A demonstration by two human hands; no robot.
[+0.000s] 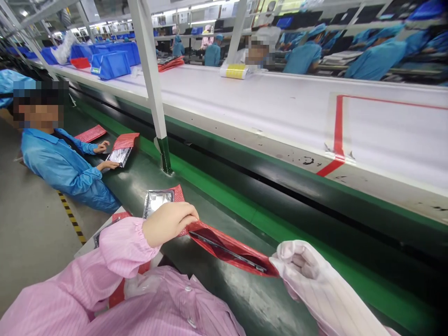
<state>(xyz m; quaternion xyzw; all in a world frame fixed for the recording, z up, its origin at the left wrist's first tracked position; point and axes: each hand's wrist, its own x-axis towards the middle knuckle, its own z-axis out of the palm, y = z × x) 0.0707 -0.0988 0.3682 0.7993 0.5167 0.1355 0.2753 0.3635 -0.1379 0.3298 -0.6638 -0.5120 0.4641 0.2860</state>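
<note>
A red bag (231, 249) with a thin dark flat device inside it is held edge-on above the green conveyor belt (196, 196). My left hand (170, 223), bare with a pink sleeve, pinches the bag's left end. My right hand (297, 261), in a pale glove, is closed on the bag's right end. Behind my left hand lies a silvery flat panel (157, 201) on another red bag.
A co-worker in blue at left handles a red bag and silver panel (121, 151) on the belt. A white upright post (154, 93) stands at the belt's far edge. Beyond it runs a long white table (280, 107) with red tape, blue bins (112, 63) and a yellow tape roll (234, 71).
</note>
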